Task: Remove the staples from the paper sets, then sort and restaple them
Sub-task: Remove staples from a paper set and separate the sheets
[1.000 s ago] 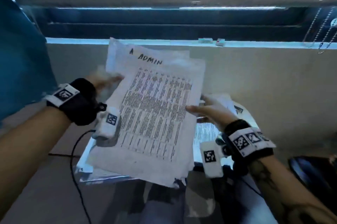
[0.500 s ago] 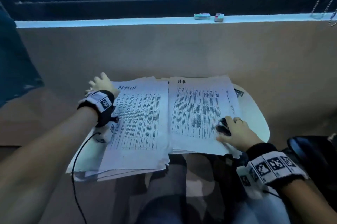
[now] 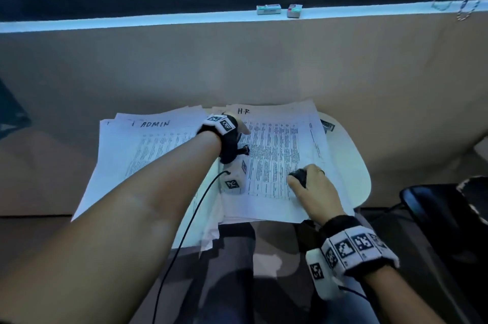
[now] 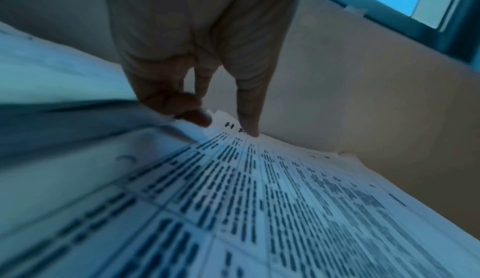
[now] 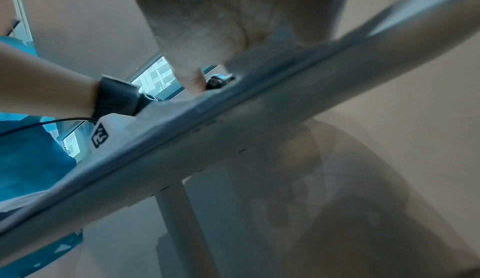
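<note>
Two stacks of printed paper are being kept side by side on a small white rounded surface (image 3: 353, 165). The ADMIN stack (image 3: 148, 162) is lying on the left and is overhanging the near and left edges; the H.R stack (image 3: 280, 154) is lying on the right, its near edge reaching past the surface's rim. Bare surface is being left only along the right, as a curved strip. Both stacks are thin, matte sheets with dense table print, loosely fanned at the corners, and their long axes are pointing away from the person toward the beige wall (image 3: 237, 65).

The left hand (image 4: 197, 60) is being reached across to the far left corner of the H.R stack, where the corner is being pinched between thumb and fingertips (image 4: 248, 126), so this grip is clamped on paper. The right hand (image 3: 314, 186) is being rested on the near right part of the same stack, its grip curled round a small dark rounded tool (image 3: 299, 176); what kind of tool it is cannot be told.

Two small boxes (image 3: 278, 9) are being kept on the pale window ledge (image 3: 132, 21), well apart from the papers.
</note>
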### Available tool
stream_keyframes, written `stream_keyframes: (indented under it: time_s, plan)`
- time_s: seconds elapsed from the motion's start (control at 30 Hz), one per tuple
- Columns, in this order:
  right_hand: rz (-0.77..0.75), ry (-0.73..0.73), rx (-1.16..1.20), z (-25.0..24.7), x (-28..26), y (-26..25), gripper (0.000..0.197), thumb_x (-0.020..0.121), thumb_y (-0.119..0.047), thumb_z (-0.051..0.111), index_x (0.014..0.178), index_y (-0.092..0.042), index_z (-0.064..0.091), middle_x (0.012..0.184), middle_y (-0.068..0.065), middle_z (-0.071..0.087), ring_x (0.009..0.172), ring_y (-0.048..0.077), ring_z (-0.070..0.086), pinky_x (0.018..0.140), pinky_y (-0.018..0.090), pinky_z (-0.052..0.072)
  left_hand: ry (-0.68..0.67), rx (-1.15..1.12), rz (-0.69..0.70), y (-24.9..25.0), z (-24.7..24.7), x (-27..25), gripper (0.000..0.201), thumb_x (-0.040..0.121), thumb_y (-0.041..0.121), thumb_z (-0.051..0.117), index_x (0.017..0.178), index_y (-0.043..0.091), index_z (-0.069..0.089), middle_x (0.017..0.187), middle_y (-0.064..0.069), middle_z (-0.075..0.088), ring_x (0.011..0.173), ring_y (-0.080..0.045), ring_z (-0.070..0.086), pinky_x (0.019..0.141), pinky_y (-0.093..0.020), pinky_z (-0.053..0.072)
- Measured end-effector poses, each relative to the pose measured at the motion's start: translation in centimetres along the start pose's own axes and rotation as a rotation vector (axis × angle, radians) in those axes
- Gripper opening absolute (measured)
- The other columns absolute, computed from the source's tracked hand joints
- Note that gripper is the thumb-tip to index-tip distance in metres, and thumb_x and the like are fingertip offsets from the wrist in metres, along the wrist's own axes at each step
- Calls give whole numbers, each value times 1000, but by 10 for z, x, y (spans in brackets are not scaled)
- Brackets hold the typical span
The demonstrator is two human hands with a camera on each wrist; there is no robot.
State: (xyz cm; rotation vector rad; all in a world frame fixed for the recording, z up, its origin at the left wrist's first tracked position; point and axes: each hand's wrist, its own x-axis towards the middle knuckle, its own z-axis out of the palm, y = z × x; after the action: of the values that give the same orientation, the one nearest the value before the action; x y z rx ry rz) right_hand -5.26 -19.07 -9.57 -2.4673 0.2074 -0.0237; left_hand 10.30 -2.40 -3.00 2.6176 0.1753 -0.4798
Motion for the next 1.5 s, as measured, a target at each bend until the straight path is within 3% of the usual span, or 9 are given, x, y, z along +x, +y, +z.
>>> stream_keyframes:
  time_s: [0.27, 0.37, 0.57, 0.77, 0.87, 0.93, 1.1, 1.37, 1.5]
  plan:
    - [-79, -6, 56, -1, 2, 15, 50, 77, -63, 27, 95, -19, 39, 85, -6, 44, 80, 16, 45, 63, 29, 29, 66, -372, -62, 2, -2, 38, 57, 86, 23, 65, 133, 1, 43, 137, -15, 48, 126, -30, 46, 94, -30, 39]
    - [-20, 5, 323, -3, 3, 19, 62, 62, -70, 25, 92, -19, 43, 83, -6, 48, 77, 15, 47, 65, 29, 33, 111, -493, -42, -2, -6, 46, 56, 75, 28, 75, 126, 12, 55, 115, -9, 64, 104, -31, 63, 91, -35, 48]
    - [91, -4, 919, -34, 17, 24, 30, 72, -40, 43, 96, -22, 46, 85, 2, 54, 64, 8, 53, 48, 21, 45, 247, -790, 247, 6, -21, 31, 34, 78, 17, 74, 110, 8, 67, 99, -8, 70, 88, -21, 66, 87, -32, 53]
    - [1, 160, 855, -79, 39, 6, 40, 59, -51, 63, 84, -26, 44, 73, -6, 39, 60, 9, 37, 54, 22, 34, 316, -1032, 590, 18, -52, -16, 29, 62, 27, 85, 79, 9, 69, 76, -3, 71, 72, -19, 63, 72, -34, 54]
    - [-100, 328, 776, -108, 55, -14, 36, 73, -31, 77, 75, -22, 42, 74, 0, 43, 59, 10, 38, 48, 15, 36, 415, -1041, 667, 27, -69, -34, 21, 67, 27, 80, 81, 15, 70, 74, 4, 72, 72, -17, 66, 78, -39, 56]
    - [-168, 376, 733, -128, 64, -32, 31, 80, -20, 72, 75, -21, 42, 78, 5, 43, 63, 11, 41, 46, 12, 38, 495, -984, 759, 32, -81, -47, 31, 63, 42, 74, 85, 20, 69, 83, -3, 71, 78, -19, 65, 81, -40, 56]
    - [-357, 418, 792, -171, 63, -73, 24, 78, -13, 73, 85, -24, 53, 110, 0, 37, 84, 8, 54, 56, 11, 46, 614, -894, 912, 34, -95, -74, 15, 68, 39, 70, 80, 31, 65, 68, 20, 64, 62, -1, 47, 69, -23, 44]
    - [-452, 157, 1106, -169, 32, -67, 28, 68, -5, 69, 87, -22, 56, 73, -16, 63, 69, -1, 62, 56, 12, 47, 592, -880, 806, 0, -82, -89, 25, 73, 9, 76, 92, 19, 64, 96, 3, 54, 93, -17, 51, 91, -40, 46]
    - [-396, 131, 1300, -151, 23, -57, 45, 48, -17, 86, 83, -19, 57, 72, -10, 61, 67, -1, 59, 50, 13, 46, 480, -1050, 602, -3, -74, -93, 84, 71, 11, 77, 139, 20, 28, 138, -6, 38, 121, -16, 40, 99, -31, 38]
